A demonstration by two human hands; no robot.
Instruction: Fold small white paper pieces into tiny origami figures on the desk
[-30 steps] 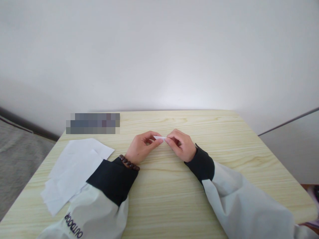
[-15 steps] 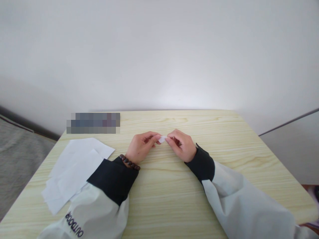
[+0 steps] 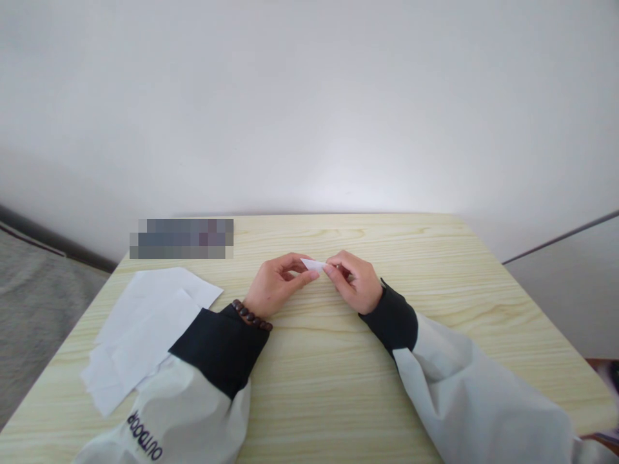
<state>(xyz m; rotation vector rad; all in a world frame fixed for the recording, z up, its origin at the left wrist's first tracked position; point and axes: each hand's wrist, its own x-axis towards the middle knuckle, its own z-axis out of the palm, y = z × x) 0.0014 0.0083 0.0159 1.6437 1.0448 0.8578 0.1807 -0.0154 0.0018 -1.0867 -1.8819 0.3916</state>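
Note:
A small piece of white folded paper (image 3: 314,265) with a pointed left end is held just above the table, between my two hands. My right hand (image 3: 355,280) pinches its right end between thumb and bent fingers. Around the left part is my left hand (image 3: 278,282), its fingers behind the paper and the thumb along the lower edge, in a loose grip. The underside of the paper and the left fingertips behind it are hidden.
Several white paper sheets (image 3: 145,322) lie overlapping on the left of the wooden table (image 3: 329,386), partly under my left sleeve. A pixelated dark patch (image 3: 181,240) covers something at the back left corner. A white wall (image 3: 309,116) rises behind the table.
My left thumb has slid right along the folded paper and down to its lower edge, so the pointed left end now shows. My right hand keeps its pinch almost in place.

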